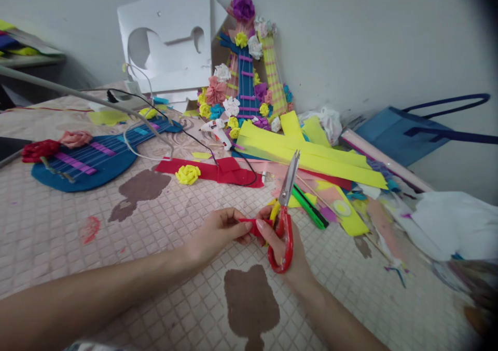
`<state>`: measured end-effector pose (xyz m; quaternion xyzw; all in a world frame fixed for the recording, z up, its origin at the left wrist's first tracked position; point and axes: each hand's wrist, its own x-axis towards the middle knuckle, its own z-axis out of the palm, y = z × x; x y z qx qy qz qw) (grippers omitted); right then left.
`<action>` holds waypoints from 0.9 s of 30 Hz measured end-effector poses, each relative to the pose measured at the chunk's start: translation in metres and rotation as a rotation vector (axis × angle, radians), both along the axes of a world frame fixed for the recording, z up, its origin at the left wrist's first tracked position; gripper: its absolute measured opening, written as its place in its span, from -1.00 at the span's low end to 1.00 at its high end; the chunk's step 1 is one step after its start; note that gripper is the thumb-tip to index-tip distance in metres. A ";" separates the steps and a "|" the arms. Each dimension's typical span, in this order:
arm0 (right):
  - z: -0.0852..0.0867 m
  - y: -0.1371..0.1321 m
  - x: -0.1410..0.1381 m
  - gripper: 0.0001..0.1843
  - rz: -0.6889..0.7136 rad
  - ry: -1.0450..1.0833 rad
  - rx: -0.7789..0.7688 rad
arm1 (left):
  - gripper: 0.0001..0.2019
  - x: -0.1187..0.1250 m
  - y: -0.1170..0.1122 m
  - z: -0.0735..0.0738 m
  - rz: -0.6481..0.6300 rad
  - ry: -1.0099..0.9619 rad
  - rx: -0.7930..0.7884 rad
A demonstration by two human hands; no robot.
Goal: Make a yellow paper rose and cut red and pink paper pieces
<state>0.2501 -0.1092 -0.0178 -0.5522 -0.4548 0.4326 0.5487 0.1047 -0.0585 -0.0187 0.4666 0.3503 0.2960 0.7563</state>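
Between my two hands is a small folded piece of red crepe paper. My left hand pinches its left end between thumb and fingers. At its right end, the thumb of my right hand presses the paper against the fingers. The same hand also carries a pair of scissors, blades pointing up and away, with the red handle loop hanging over the hand. Something yellow shows behind the handle; I cannot tell whether it belongs to the scissors. Some of my right fingers are hidden.
Beyond my hands lie a red paper strip, a yellow paper flower, a green cutter knife and yellow paper strips. A blue guitar-shaped craft lies left. A white glue gun and its cord stand before flowered guitar crafts.
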 end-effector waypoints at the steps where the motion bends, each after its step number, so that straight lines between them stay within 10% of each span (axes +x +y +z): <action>1: 0.000 0.000 0.000 -0.75 0.007 0.001 -0.001 | -0.72 0.000 0.000 -0.001 -0.002 0.008 0.019; 27: 0.007 0.002 -0.003 -0.77 -0.053 -0.044 -0.010 | -0.73 -0.003 -0.002 0.008 -0.005 0.115 0.152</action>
